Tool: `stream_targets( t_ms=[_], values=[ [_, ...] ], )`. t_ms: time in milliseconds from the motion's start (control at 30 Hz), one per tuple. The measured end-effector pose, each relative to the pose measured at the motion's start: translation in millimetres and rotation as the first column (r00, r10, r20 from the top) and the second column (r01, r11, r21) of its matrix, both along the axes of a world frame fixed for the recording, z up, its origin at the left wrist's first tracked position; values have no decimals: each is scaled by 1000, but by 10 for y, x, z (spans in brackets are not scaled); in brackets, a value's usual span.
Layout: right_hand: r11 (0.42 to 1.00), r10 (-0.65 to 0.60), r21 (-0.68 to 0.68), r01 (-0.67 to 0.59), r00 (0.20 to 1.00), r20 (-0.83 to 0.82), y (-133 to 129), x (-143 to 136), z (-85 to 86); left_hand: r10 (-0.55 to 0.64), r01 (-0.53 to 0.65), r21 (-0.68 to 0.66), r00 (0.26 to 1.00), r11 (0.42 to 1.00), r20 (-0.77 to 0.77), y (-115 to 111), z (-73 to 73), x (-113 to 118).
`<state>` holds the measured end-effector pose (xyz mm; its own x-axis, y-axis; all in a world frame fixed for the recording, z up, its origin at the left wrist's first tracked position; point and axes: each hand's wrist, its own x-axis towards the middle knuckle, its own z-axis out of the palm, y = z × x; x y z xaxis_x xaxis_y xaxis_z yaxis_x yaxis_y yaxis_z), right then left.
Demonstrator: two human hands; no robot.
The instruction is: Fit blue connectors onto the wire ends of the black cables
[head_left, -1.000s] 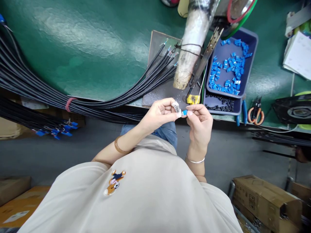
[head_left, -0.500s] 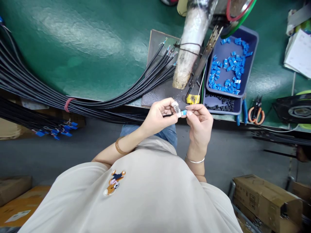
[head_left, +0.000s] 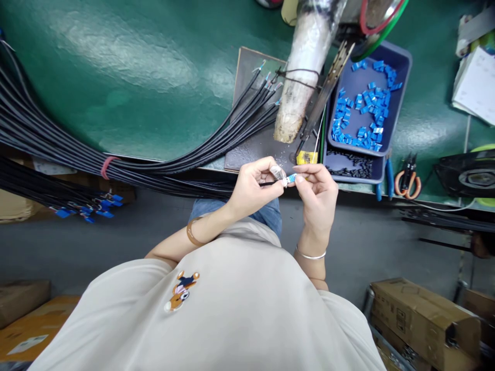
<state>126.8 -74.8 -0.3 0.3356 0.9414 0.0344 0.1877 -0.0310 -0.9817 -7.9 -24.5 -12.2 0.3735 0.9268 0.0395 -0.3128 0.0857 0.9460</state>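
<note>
Just beyond hands (head_left: 249, 185), wrapped tube (head_left: 296, 90), yellow block (head_left: 307, 157), tray (head_left: 356, 81)

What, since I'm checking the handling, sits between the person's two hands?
Head view: a small blue connector lies between the left hand, which holds a black cable, and the right hand.

L hand (head_left: 253, 186): curled, pinch grip | R hand (head_left: 319, 197): part-curled, pinch grip | hands close tog., facing ea. other

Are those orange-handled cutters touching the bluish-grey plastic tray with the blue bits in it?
Apart: the head view shows green tabletop between the orange-handled cutters and the bluish-grey plastic tray.
</note>
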Motion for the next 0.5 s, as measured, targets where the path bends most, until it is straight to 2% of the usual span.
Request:
stream_targets(
  t_ms=[133, 267, 333, 500],
  values=[
    [990, -121, 89, 110, 985, 126, -42, -25, 29, -51, 52, -64, 999, 997, 11, 44, -9, -15],
    [954, -268, 212, 210, 915, 301, -131, -43, 36, -114, 113, -129, 994, 985, 1, 98, -17, -41],
    [954, -258, 252, 160, 867, 427, -168, -32, 21, -138, 140, -141, 990, 980, 25, 117, -21, -51],
    [956, -136, 284, -79, 737, 662, -171, 42, -34, -167, 175, -181, 984, 968, 60, 121, -34, -55]
  ],
)
